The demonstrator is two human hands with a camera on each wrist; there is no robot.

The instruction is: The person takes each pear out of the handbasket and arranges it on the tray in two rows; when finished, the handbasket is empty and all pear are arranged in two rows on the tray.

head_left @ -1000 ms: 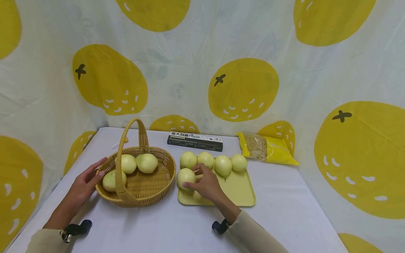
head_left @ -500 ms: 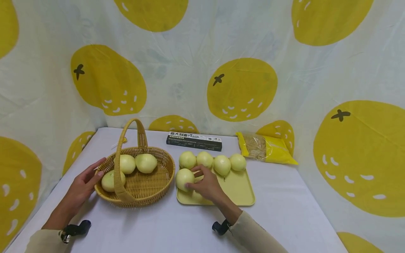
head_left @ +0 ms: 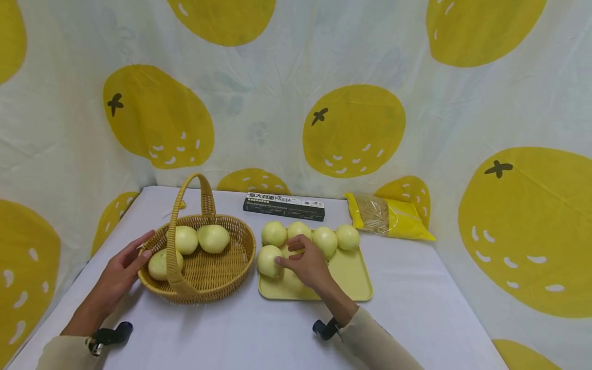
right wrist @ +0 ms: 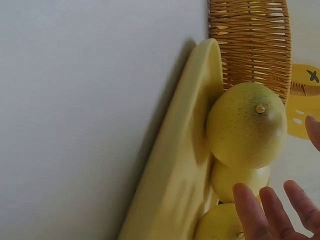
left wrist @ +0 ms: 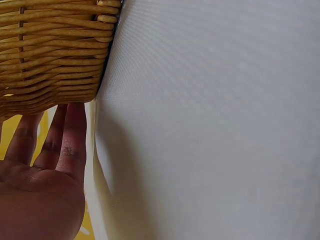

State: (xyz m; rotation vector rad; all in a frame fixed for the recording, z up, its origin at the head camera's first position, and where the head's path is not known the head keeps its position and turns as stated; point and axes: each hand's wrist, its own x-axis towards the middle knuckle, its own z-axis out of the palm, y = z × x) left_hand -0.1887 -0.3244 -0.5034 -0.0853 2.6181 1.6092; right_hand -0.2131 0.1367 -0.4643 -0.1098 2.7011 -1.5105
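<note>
In the head view my left hand (head_left: pixel 117 272) is at the left side of a wicker basket (head_left: pixel 231 264) with a tall handle. Its thumb tip lies at the rim; the left wrist view shows straight fingers (left wrist: pixel 74 137) reaching the basket's outer wall. Three pale yellow-green pears (head_left: pixel 214 239) lie inside. My right hand (head_left: pixel 307 259) is over a yellow tray (head_left: pixel 353 280), beside a pear (head_left: pixel 267 262) at its left end. The thumb tip overlaps this pear in the head view. In the right wrist view, spread fingers (right wrist: pixel 250 212) stand off from the pear.
Several more pears (head_left: pixel 325 241) stand in a row along the tray's back edge. Behind them are a black pasta box (head_left: pixel 283 207) and a yellow bag (head_left: pixel 390 217) of dry food. A fruit-print curtain (head_left: pixel 259 128) hangs around the white-covered table (head_left: pixel 222 336).
The right hand's fingers have loosened from the front-left pear and shifted slightly right. That pear stays on the tray. The left hand and basket have hardly moved.
</note>
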